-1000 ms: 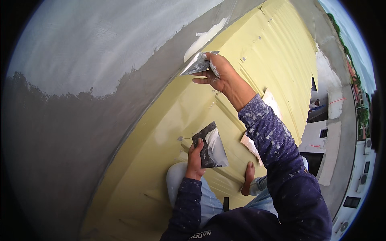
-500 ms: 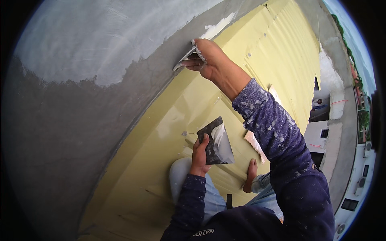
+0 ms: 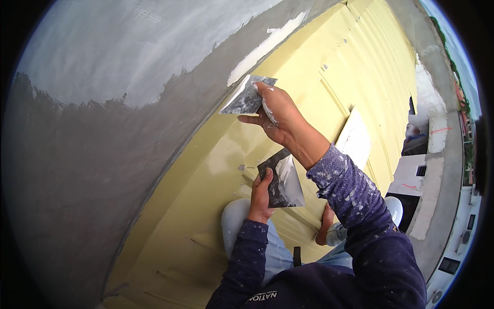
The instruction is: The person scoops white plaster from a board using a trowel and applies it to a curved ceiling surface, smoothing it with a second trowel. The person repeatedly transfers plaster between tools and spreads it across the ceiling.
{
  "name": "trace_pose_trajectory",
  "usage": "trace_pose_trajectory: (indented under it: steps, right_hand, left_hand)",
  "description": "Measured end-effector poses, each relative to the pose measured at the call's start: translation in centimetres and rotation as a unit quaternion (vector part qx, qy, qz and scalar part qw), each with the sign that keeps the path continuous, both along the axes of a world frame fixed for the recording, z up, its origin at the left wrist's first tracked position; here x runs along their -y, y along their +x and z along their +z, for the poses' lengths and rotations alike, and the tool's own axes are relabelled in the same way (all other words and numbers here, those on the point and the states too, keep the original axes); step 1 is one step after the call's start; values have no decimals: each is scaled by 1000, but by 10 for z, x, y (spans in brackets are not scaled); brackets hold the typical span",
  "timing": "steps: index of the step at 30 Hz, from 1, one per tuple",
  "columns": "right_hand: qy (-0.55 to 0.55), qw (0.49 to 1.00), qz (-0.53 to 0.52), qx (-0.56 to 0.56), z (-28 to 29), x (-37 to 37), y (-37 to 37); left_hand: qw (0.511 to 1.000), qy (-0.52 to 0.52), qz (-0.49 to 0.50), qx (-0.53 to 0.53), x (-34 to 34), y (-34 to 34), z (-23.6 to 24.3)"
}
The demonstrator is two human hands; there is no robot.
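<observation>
In my right hand [image 3: 280, 110] is a flat grey putty blade [image 3: 246, 98], raised at the foot of the wall, with white putty along its left side. Just beyond the blade a fresh white putty strip [image 3: 266, 46] runs along the wall's lower edge. White smears mark the fingers and palm. Lower down, close to my knees, my left hand [image 3: 261, 196] grips a second flat putty blade [image 3: 280, 181], dark at the thumb side and carrying a thick dab of white putty. My right forearm passes just above that blade's upper corner.
The grey plastered wall [image 3: 82, 165] rises on the left, paler at its top. I am over a ribbed yellow metal roof [image 3: 319, 92]. A whitish board [image 3: 355, 136] lies on it beyond my right forearm. At the right are a lower ledge [image 3: 432, 190] and buildings.
My right hand has come back from the wall, nearer to me, turning its blade so the flat face shows. More of the white strip is visible. The left hand has hardly moved.
</observation>
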State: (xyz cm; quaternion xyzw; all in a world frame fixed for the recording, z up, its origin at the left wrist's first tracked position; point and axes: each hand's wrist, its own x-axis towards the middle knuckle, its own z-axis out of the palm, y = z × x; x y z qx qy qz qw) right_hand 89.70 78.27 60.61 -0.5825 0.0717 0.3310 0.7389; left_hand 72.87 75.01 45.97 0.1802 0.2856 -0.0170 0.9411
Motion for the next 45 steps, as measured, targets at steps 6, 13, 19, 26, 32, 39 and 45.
trace_pose_trajectory:
  steps: [6,13,19,26,32,39,45]
  right_hand:
    - [-6,1000,-27,10,-11,-14,7]
    - [-48,998,-36,22,-10,-27,10]
    - [2,997,-24,72,31,-42,9]
    - [-2,1000,-1,9,36,-12,-33]
    - [-26,999,-6,-37,-4,-34,-53]
    - [-103,993,-48,-19,24,-66,-58]
    - [46,999,15,6,54,-31,-48]
  left_hand:
    - [1000,12,4,-2,0,-1,-5]
    - [1000,6,-5,-10,-2,-2,-4]
    - [1000,-2,-2,9,-2,0,-1]
    - [1000,-16,10,11,0,-3,-9]
    - [999,-28,32,19,3,-1,-15]
    - [1000,-6,-12,-11,-3,-7,-4]
    - [1000,-7,5,5,-2,-7,-3]
